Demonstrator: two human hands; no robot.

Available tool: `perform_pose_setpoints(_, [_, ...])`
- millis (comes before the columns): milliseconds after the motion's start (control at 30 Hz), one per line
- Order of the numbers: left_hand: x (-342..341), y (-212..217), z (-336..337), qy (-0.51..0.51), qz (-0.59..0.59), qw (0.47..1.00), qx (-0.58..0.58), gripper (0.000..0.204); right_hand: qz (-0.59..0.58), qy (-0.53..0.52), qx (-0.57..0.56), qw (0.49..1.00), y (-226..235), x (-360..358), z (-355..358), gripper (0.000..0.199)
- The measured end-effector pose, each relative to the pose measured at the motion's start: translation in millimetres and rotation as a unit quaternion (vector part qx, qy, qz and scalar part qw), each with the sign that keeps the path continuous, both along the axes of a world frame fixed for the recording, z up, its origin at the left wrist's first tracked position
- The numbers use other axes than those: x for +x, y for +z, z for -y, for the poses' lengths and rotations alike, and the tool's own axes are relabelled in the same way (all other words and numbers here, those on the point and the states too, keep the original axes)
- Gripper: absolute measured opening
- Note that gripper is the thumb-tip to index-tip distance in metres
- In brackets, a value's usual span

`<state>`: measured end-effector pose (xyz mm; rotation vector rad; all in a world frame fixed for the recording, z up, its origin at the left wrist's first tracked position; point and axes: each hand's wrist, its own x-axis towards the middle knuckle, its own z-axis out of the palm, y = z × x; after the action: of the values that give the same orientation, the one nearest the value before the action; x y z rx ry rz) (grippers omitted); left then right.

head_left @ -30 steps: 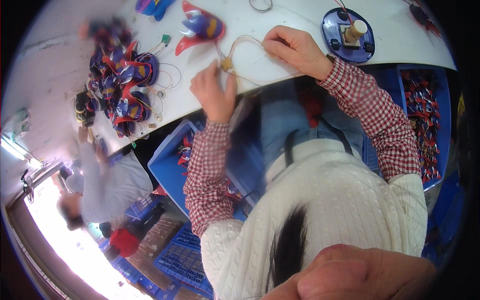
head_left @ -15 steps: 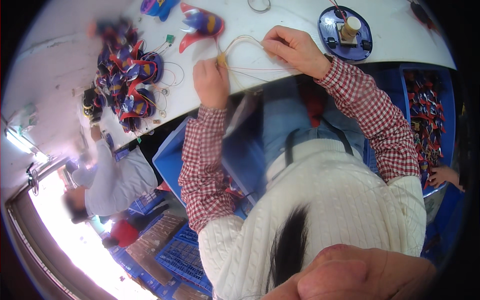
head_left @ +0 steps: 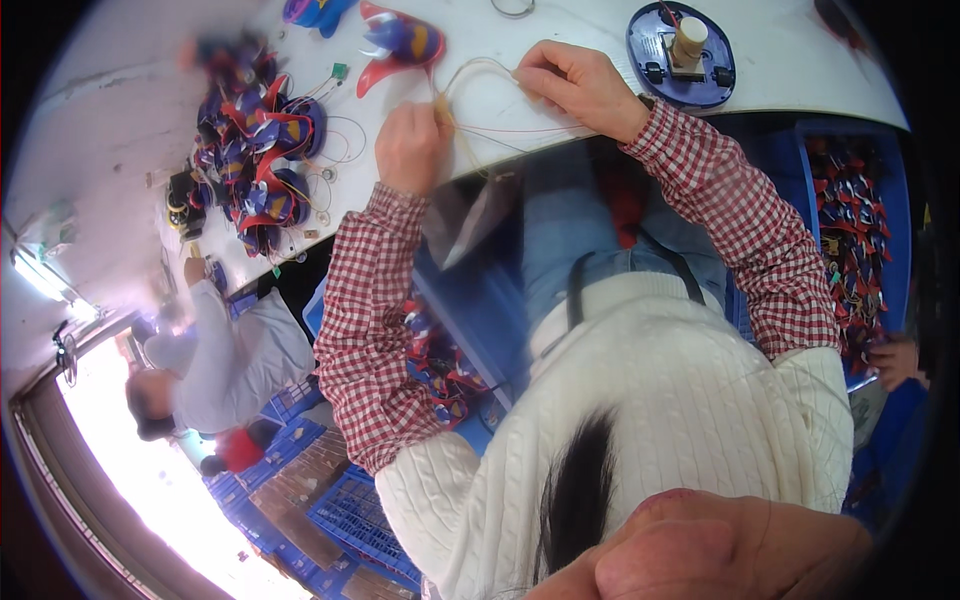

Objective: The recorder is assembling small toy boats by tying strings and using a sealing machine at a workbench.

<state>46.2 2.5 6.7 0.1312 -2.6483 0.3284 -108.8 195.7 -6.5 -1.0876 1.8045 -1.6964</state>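
A bundle of thin wires (head_left: 476,62) arches between my two hands over the white table. My left hand (head_left: 412,150) is closed on the wires, beside a yellowish bunched part of them. To the right, my right hand (head_left: 585,92) pinches the far end of the arch between thumb and fingers. A red wire also runs low between the hands, near the table edge. Just beyond my left hand lies a red and purple toy part (head_left: 412,40), with the wires leading to it. What exactly sits inside my left fingers is hidden.
A round dark-blue base (head_left: 650,45) with a white-topped cylinder stands right of my right hand. Similar toy parts are heaped at left (head_left: 275,130), with loose wires and a small green board (head_left: 340,71). Blue bins (head_left: 805,190) hold more parts. Other people work at left and right.
Both hands have shifted slightly left and away from me, the wires still held. My left forearm has swung outward, uncovering toy parts in the bin below. The other person's hand at right has moved.
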Motion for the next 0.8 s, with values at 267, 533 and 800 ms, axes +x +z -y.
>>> perform_pose_setpoints(267, [46, 5, -37, 0.050, -0.098, 0.989, 0.094, 0.025, -0.040, -0.016, 0.017, 0.999, -1, -1, -3, 0.012])
perform_pose_setpoints(533, [77, -74, -136, 0.217, -0.148, 0.711, 0.652, 0.042, -0.069, -0.030, 0.001, 0.997, -5, -1, 2, 0.012])
perform_pose_setpoints(800, [67, -98, -123, 0.133, -0.123, 0.479, 0.859, 0.031, -0.074, -0.040, 0.001, 0.996, -4, 6, 3, 0.012])
